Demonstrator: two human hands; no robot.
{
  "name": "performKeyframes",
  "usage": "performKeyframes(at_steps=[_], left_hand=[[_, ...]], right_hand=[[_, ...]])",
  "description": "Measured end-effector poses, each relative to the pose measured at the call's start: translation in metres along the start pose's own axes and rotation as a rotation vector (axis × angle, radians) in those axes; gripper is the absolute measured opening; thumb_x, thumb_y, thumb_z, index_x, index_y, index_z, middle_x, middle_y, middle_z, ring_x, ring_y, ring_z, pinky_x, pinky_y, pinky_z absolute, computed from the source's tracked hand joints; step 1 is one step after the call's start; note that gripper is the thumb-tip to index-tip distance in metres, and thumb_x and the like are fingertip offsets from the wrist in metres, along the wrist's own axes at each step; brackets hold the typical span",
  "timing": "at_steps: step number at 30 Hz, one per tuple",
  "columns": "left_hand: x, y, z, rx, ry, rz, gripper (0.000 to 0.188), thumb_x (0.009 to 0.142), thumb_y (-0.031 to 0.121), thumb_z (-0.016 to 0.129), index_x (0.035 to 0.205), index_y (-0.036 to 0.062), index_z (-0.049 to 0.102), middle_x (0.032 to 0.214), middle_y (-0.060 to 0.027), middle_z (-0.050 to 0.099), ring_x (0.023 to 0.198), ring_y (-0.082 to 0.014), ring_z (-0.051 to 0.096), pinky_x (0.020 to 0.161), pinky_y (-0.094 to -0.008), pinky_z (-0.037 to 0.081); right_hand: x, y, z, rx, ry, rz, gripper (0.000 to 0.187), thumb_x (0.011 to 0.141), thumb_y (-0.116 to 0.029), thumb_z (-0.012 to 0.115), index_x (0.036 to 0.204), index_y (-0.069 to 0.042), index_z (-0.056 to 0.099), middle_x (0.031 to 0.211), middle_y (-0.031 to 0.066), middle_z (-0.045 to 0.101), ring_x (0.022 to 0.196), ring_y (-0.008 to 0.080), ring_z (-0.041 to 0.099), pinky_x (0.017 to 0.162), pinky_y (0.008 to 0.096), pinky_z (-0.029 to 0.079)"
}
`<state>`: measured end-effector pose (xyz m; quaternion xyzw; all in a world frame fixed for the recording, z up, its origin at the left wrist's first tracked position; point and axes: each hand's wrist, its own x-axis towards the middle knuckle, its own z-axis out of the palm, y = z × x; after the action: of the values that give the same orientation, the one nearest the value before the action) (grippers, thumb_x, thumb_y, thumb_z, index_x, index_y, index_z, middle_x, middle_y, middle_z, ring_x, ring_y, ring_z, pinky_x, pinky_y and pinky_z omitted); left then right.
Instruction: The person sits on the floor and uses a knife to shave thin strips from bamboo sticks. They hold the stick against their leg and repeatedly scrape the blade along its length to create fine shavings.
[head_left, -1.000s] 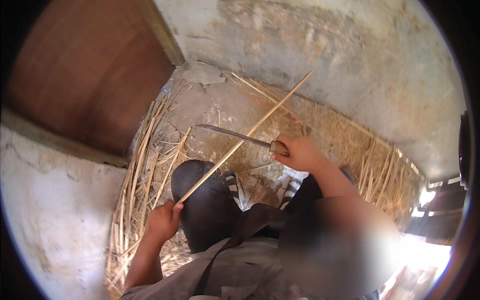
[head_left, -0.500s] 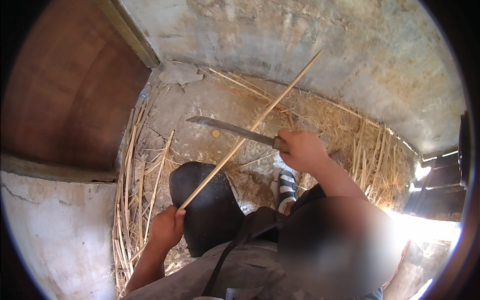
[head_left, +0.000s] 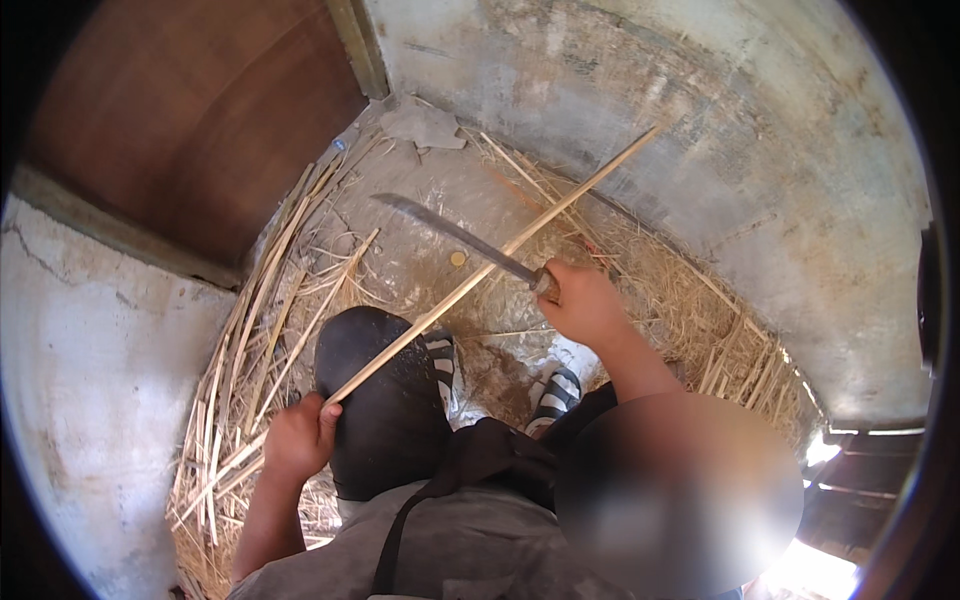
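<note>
My left hand [head_left: 300,438] is closed around the near end of a long pale bamboo strip [head_left: 430,316]. From there the strip slants up over my dark-clad knee [head_left: 375,415], its far end pointing at the wall. In my right hand [head_left: 585,303] is the handle of a machete [head_left: 440,226], gripped in a fist. Its long dark blade points to the upper left and crosses the strip close to the handle. Whether the edge bites into the strip cannot be made out.
Split bamboo strips [head_left: 285,255] lie in a bundle along the left side. Straw-like shavings [head_left: 690,325] pile up against the stained wall [head_left: 640,80] at right. A brown door panel [head_left: 190,130] stands at upper left. My sandalled foot [head_left: 555,395] rests on the dirt floor.
The view has turned, so the surroundings appear shifted. Against the strip, the machete's handle now sits closer and its blade slants more steeply. Both hands keep their grips.
</note>
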<state>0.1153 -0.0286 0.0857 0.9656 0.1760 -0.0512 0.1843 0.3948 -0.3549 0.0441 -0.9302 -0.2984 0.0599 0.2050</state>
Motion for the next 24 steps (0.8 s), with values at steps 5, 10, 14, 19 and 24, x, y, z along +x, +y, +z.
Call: performKeyframes(at_steps=[5, 10, 14, 19, 24], left_hand=[[-0.009, 0.008, -0.002, 0.045, 0.041, 0.026, 0.045, 0.102, 0.043, 0.056, 0.080, 0.0033, 0.054, 0.066, -0.0240, 0.060, 0.065, -0.0483, 0.061, 0.056, -0.0537, 0.046], [-0.007, -0.004, 0.015, -0.012, 0.100, 0.076, 0.045, 0.103, 0.041, 0.055, 0.079, 0.0032, 0.053, 0.065, -0.0251, 0.059, 0.066, -0.0500, 0.060, 0.057, -0.0540, 0.045], [0.002, -0.009, 0.020, -0.026, 0.123, 0.153, 0.046, 0.104, 0.042, 0.053, 0.080, 0.0024, 0.054, 0.067, -0.0261, 0.060, 0.068, -0.0502, 0.061, 0.060, -0.0554, 0.045], [-0.007, -0.006, 0.017, -0.003, 0.126, 0.125, 0.051, 0.104, 0.046, 0.051, 0.081, 0.0016, 0.059, 0.070, -0.0269, 0.063, 0.070, -0.0502, 0.062, 0.062, -0.0552, 0.048], [-0.034, -0.034, 0.024, 0.000, 0.065, 0.091, 0.051, 0.103, 0.046, 0.051, 0.081, 0.0011, 0.059, 0.071, -0.0270, 0.063, 0.072, -0.0502, 0.063, 0.064, -0.0555, 0.048]], right_hand=[[-0.021, -0.030, -0.002, -0.095, -0.049, -0.196, 0.024, 0.081, -0.023, 0.070, 0.101, -0.011, 0.063, 0.081, 0.0140, 0.069, 0.080, 0.0357, 0.071, 0.069, 0.0487, 0.056], [-0.020, 0.016, -0.010, 0.107, 0.040, 0.055, 0.028, 0.082, -0.022, 0.068, 0.104, -0.006, 0.064, 0.087, 0.0202, 0.071, 0.085, 0.0404, 0.070, 0.075, 0.0513, 0.056], [-0.028, 0.034, -0.027, 0.128, 0.166, 0.158, 0.033, 0.082, -0.023, 0.068, 0.106, -0.002, 0.064, 0.091, 0.0241, 0.071, 0.089, 0.0438, 0.068, 0.081, 0.0534, 0.055], [-0.039, -0.019, -0.023, -0.060, 0.004, -0.046, 0.034, 0.081, -0.026, 0.070, 0.105, -0.003, 0.065, 0.093, 0.0217, 0.071, 0.090, 0.0436, 0.069, 0.080, 0.0521, 0.056], [-0.035, -0.029, -0.021, 0.005, -0.060, -0.066, 0.030, 0.083, -0.027, 0.069, 0.101, -0.003, 0.066, 0.097, 0.0212, 0.071, 0.094, 0.0432, 0.068, 0.082, 0.0508, 0.055]])
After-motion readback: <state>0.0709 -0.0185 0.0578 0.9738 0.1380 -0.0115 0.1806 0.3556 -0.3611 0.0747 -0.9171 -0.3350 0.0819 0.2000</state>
